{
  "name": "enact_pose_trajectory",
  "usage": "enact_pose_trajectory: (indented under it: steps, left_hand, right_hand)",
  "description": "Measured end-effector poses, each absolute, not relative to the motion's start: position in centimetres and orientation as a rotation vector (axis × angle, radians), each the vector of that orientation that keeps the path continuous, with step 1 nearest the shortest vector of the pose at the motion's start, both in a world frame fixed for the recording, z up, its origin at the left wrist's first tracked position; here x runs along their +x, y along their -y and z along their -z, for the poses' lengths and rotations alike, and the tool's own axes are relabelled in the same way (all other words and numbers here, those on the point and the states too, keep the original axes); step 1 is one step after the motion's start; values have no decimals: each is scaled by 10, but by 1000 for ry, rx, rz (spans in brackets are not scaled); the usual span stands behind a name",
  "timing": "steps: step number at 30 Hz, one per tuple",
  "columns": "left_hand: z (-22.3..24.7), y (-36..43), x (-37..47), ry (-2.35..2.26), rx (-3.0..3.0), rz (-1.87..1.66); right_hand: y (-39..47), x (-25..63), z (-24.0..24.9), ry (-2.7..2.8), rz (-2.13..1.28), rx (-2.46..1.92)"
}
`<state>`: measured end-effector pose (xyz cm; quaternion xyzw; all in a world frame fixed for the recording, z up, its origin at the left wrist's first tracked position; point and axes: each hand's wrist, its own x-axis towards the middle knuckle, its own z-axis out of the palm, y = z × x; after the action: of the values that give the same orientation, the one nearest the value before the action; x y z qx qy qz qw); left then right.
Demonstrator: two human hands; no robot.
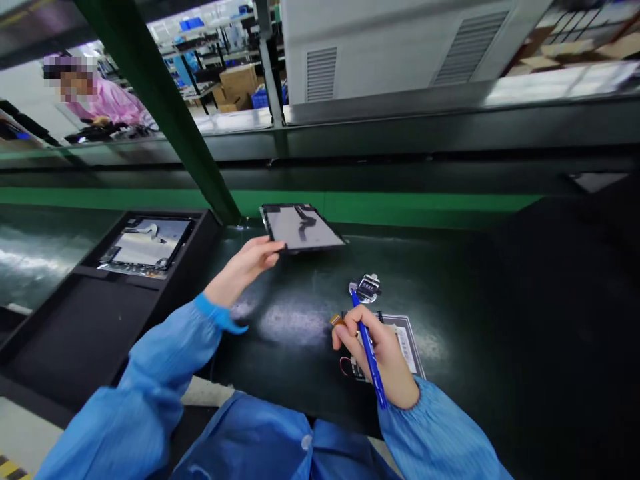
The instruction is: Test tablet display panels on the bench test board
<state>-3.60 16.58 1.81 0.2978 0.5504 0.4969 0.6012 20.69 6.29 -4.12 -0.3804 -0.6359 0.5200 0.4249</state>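
My left hand (245, 267) grips the near left corner of a thin flat display panel (323, 235), pinched between thumb and fingers. The panel is raised and tilted over the bench, and a dark ribbon cable lies across its pale face. In my right hand (387, 360) is a blue pen (370, 357), slanting down through the fingers. An orange flex connector (337, 321) sticks out at the fingertips. Beneath this hand, partly hidden, rests a flat part with a white label (406, 340). Just beyond the pen's upper end lies a small black-and-silver component (369, 287).
At left, a black tray (75, 320) has another panel (145, 243) in its far compartment. A green post (170, 100) slants up from the back of the dark bench (290, 373). Across the line, a person in pink (117, 103) works. A large black shape fills the right side.
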Motion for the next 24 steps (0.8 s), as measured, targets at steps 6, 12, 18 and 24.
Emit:
enact_pose_trajectory:
  steps: [6, 12, 18, 24]
  left_hand:
    - [12, -289, 33, -1287, 706, -1376]
    - [13, -329, 53, -1249, 895, -1153]
    - [-17, -261, -1, -1274, 1175, -555]
    - [-81, -160, -110, -1279, 1614, -164]
  right_hand:
    - [-68, 207, 48, 1585, -1240, -930]
    - [-71, 207, 51, 1615, -1224, -931]
    - [-59, 212, 47, 1715, -1187, -926]
    - [-55, 215, 48, 1823, -1156, -885]
